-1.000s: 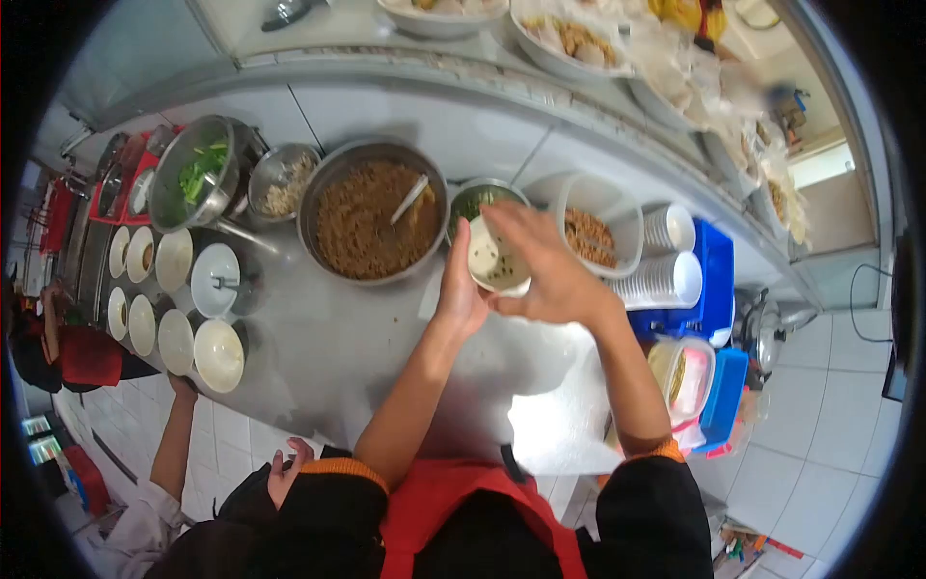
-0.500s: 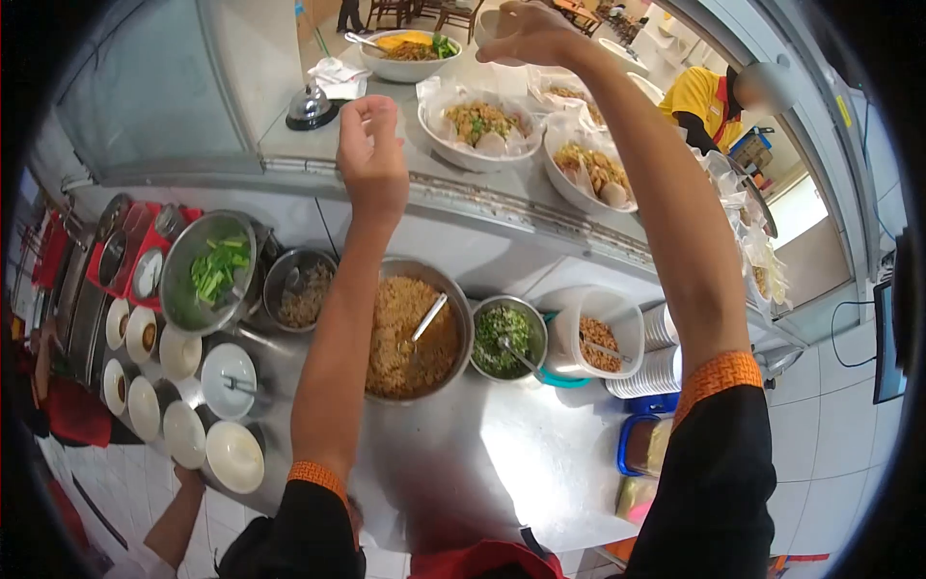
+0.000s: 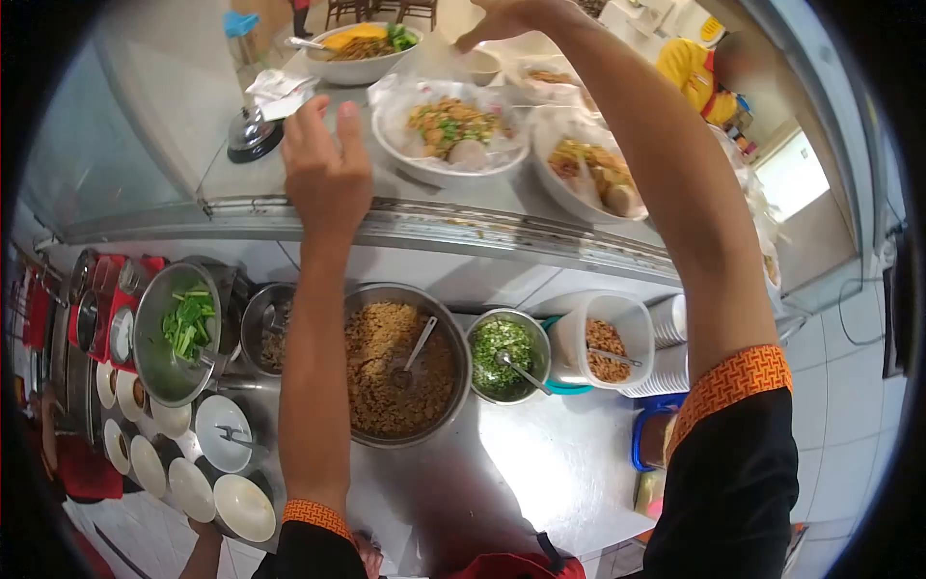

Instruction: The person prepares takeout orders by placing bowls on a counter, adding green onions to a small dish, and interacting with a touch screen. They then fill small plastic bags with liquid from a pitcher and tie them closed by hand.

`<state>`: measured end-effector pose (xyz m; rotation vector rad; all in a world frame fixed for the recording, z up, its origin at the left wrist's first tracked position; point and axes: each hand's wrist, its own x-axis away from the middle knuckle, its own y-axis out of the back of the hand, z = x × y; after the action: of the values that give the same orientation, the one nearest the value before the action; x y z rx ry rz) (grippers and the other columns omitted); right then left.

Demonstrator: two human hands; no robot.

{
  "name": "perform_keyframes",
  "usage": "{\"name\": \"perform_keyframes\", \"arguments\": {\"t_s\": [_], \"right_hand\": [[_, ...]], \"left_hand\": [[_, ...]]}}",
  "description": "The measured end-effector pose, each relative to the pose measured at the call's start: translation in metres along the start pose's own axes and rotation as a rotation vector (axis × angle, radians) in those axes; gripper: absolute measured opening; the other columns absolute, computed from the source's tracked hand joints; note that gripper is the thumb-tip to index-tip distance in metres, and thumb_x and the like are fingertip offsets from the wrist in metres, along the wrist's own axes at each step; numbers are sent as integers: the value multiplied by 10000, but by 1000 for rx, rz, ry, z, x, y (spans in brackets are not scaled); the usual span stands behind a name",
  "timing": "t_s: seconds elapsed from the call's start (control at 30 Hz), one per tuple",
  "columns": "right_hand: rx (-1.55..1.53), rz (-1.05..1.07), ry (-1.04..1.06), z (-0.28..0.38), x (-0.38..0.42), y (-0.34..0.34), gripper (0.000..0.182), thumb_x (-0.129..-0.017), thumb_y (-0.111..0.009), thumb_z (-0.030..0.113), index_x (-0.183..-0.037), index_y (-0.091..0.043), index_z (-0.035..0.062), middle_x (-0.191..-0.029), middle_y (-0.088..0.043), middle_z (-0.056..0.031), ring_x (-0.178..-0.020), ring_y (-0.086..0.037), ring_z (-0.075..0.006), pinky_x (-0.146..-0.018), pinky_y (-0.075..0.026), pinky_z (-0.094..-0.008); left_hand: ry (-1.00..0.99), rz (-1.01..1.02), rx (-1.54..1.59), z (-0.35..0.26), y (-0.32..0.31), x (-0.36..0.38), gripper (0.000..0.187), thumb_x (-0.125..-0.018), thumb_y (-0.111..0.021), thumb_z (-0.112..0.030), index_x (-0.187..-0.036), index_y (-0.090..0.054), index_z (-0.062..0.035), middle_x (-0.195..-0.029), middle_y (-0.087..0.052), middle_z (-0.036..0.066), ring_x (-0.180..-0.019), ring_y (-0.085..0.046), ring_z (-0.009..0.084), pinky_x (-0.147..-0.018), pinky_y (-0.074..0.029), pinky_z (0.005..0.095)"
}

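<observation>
My left hand [image 3: 326, 169] is raised over the serving ledge with thumb and fingers apart, holding nothing. It is beside a paper-lined bowl of food topped with chopped greens and an egg [image 3: 453, 130]. At the top edge my right hand [image 3: 521, 17] is partly cut off, fingers spread, just above a small pale bowl [image 3: 479, 66]. Some translucent paper shows blurred near its fingertips. A second lined bowl [image 3: 590, 174] stands under my right forearm. Behind the left hand sits a large white bowl of noodles and greens [image 3: 365, 66] with a spoon in it.
A call bell [image 3: 253, 135] and crumpled napkins [image 3: 282, 92] lie on the ledge. Below stand a pan of minced filling [image 3: 391, 386], chopped scallions [image 3: 502, 352], a tub of peanuts [image 3: 606, 343], a bowl of greens [image 3: 178, 333] and several bowls [image 3: 244, 509]. A person in yellow [image 3: 687, 72] stands beyond.
My view has shifted. The small bowl, earlier in my right hand, now appears lower, behind the lined bowl, with my fingers above it. My left hand stays raised, its fingers slightly more spread.
</observation>
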<state>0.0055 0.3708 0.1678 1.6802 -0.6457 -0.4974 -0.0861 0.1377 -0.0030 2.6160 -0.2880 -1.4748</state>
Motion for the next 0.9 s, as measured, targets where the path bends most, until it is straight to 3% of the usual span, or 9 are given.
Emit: {"name": "perform_keyframes", "arguments": {"t_s": [0.17,0.2,0.27,0.3,0.43,0.53,0.63,0.83,0.9], "right_hand": [[-238,-676,545,-43,146,-3,574,-910,-587,205,-1413,-369,35,-1339,-487,-245,-1082,-590,-356,-942,-482,-434],[-384,-717,456,-29,225,-12,404,-757,-625,51,-1161,-633,52,-1100,-677,-141,-929,-678,-240,-783,-547,-339],[-628,-644,450,-30,360,-42,196,-746,-639,-17,-928,-688,39,-794,-702,-86,-698,-672,-196,-643,-534,-331],[-687,-586,322,-40,422,-67,126,-762,-677,33,-888,-691,38,-768,-695,-82,-669,-663,-193,-617,-523,-332],[-823,-278,-604,-99,655,-172,329,-784,-777,302,-741,-635,8,-640,-597,-74,-601,-557,-178,-574,-435,-319],[-571,-412,-946,-167,836,-298,482,-627,-802,143,-1012,-532,37,-958,-578,-142,-875,-576,-281,-745,-480,-381],[-1055,-547,-1670,-211,943,-328,456,-798,-734,250,-1152,-501,83,-995,-553,-63,-849,-566,-174,-625,-523,-351],[-1070,-980,-1778,-322,1050,-453,446,-1019,-414,371,-1410,-336,170,-1036,-582,-84,-779,-600,-169,-626,-549,-369],[-1181,-1146,-1744,-344,1058,-481,399,-1003,-457,333,-1338,-442,117,-873,-617,-100,-694,-631,-171,-469,-521,-310]], "left_hand": [[22,103,-29,41,-8,-4,398,-1007,-446,-320,-1172,-551,27,-1140,-593,224,-1091,-541,371,-968,-388,449],[-35,101,-48,69,-18,-2,375,-1019,-419,-284,-1163,-550,37,-1147,-594,221,-1085,-543,367,-968,-388,451],[-51,146,-107,114,-21,-10,383,-1028,-402,-286,-1176,-546,36,-1163,-588,216,-1089,-541,374,-967,-400,432],[-275,128,-289,179,-35,-18,420,-1027,-404,-313,-1207,-533,44,-1171,-591,224,-1092,-547,377,-965,-408,432],[115,217,-56,148,-12,-27,501,-1024,-396,-376,-1231,-531,61,-1181,-589,241,-1069,-571,358,-930,-437,414],[120,124,75,113,9,-12,438,-1010,-464,-319,-1224,-548,54,-1175,-599,208,-1042,-588,300,-909,-459,367],[184,76,6,11,39,26,416,-1008,-481,-301,-1210,-550,56,-1158,-601,192,-1040,-583,273,-910,-466,349],[351,30,219,-47,65,132,364,-943,-560,-289,-1147,-597,10,-1088,-631,227,-960,-633,327,-789,-513,441],[255,293,71,-138,112,196,500,-989,-488,-252,-1370,-333,32,-1317,-432,284,-1141,-502,367,-952,-436,477]]}}
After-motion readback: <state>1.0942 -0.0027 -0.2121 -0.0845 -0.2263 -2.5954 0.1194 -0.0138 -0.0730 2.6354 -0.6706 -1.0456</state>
